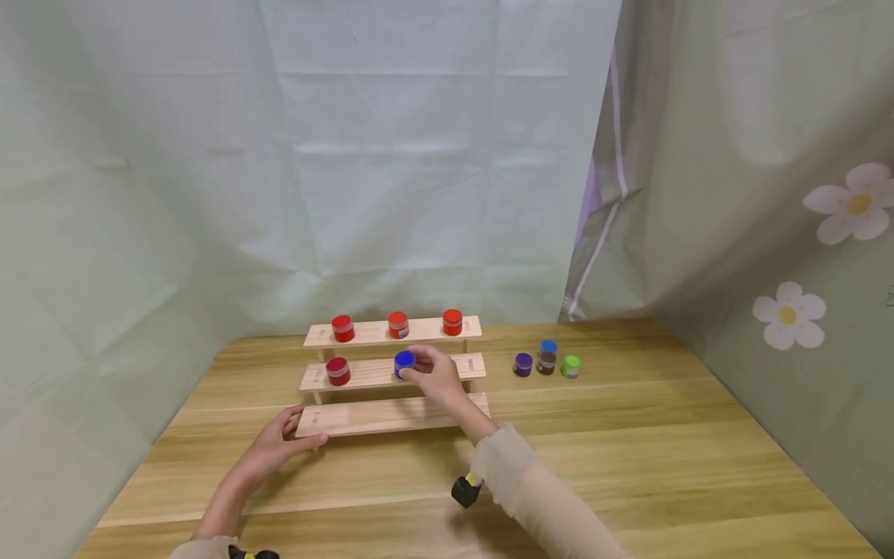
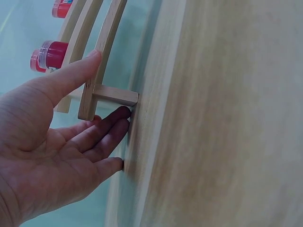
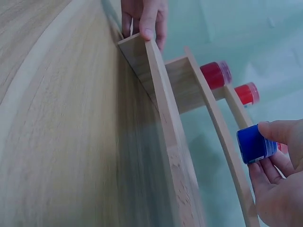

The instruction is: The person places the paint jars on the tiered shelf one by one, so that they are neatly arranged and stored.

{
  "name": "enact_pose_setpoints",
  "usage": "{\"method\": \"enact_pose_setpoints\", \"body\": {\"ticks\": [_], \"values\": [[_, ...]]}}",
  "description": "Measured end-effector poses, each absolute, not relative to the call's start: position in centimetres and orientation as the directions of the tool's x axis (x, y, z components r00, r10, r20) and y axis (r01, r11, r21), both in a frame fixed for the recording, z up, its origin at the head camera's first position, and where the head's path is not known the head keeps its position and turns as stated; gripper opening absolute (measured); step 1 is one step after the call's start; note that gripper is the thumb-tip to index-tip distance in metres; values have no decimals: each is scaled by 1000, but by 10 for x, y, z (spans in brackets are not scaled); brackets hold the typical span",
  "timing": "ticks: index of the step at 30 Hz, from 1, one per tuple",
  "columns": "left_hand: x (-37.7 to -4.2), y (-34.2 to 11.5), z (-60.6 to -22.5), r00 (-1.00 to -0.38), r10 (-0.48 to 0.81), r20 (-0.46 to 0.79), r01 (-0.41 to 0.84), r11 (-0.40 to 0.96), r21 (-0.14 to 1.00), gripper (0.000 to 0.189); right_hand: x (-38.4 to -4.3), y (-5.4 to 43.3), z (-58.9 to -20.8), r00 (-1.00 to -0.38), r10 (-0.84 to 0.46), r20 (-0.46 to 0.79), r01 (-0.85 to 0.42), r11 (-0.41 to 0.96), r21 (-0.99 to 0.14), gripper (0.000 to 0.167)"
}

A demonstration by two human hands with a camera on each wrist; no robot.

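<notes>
A three-tier wooden display stand (image 1: 377,417) stands on the table. My left hand (image 1: 281,445) steadies the left end of its lowest board, thumb along the front edge and fingers at the far side. My right hand (image 1: 436,378) pinches a small blue paint jar (image 1: 404,363) between thumb and fingers at the middle tier. In the right wrist view, the blue jar (image 3: 255,144) overlaps the middle board's edge. A dark red jar (image 1: 338,372) stands left on that tier. Three red jars, one of them at the centre (image 1: 398,325), stand along the top tier.
To the right of the stand are a purple jar (image 1: 523,365), a brown jar (image 1: 547,363), a blue-lidded jar (image 1: 549,346) behind it, and a green jar (image 1: 571,366). Hanging cloth (image 1: 419,194) surrounds the wooden table (image 1: 628,450) at the back and sides.
</notes>
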State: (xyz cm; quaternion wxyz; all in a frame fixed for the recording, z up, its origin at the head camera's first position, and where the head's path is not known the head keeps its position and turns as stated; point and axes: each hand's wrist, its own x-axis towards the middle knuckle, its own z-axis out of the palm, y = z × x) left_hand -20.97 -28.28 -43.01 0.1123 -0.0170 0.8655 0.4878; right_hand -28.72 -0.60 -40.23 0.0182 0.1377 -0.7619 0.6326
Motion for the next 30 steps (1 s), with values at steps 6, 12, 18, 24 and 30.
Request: {"method": "enact_pose_setpoints", "body": {"ticks": [6,12,18,24,30], "values": [[-211,-282,-430,-975,80,-206,-136,518,844,93,-289,-14,-401,-960,-196,199,-230,150,-962,39],[-212,-284,-431,-974,69,-217,-149,527,837,94,-289,-17,-405,-960,-194,203,-236,171,-957,37],[-212,-284,-433,-973,76,-216,-146,521,841,94,-289,-17,-409,-957,-198,212,-250,192,-949,38],[-211,-283,-433,-974,77,-213,-142,523,840,93,-295,-13,-418,-933,-239,268,-312,170,-935,41],[-210,-284,-432,-975,85,-207,-135,516,846,91,-294,-12,-419,-937,-240,253,-293,151,-944,42]]}}
